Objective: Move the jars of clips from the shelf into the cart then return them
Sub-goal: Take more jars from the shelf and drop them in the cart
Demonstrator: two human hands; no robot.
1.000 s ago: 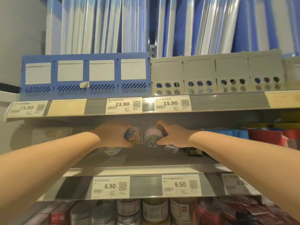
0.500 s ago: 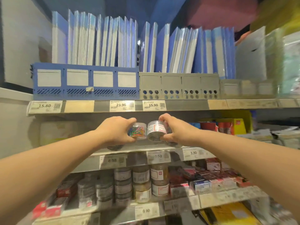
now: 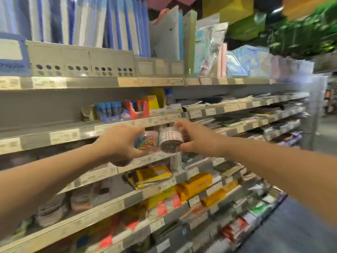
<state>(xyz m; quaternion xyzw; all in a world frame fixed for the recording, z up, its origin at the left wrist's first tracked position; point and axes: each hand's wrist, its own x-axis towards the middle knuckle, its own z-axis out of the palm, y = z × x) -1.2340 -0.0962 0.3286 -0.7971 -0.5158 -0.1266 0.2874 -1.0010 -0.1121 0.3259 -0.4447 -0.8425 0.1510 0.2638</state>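
Between the two hands, out front of the shelf (image 3: pixel 69 135), both jars ride side by side, nearly touching. L hand (image 3: pixel 118 141) wraps the coloured-clip jar (image 3: pixel 146 142). R hand (image 3: pixel 197 137) pinches the dark-clip jar (image 3: pixel 170 141), fingers above, thumb below. Prob. light, stiff, slick plastic w/ loose contents, so grip the wall, not the lid. Axes approx. upright; the R-hand jar's base tips toward the camera.

Blue and white folders (image 3: pixel 116 24) are standing upright behind 4 grey perforated file boxes (image 3: pixel 82 57). 1 red carton (image 3: pixel 139 111) is sitting beside 1 blue carton (image 3: pixel 111 112). Yellow packets (image 3: pixel 197 181) are lying lower down. Price labels (image 3: pixel 63 136) are facing outward, print blurred.
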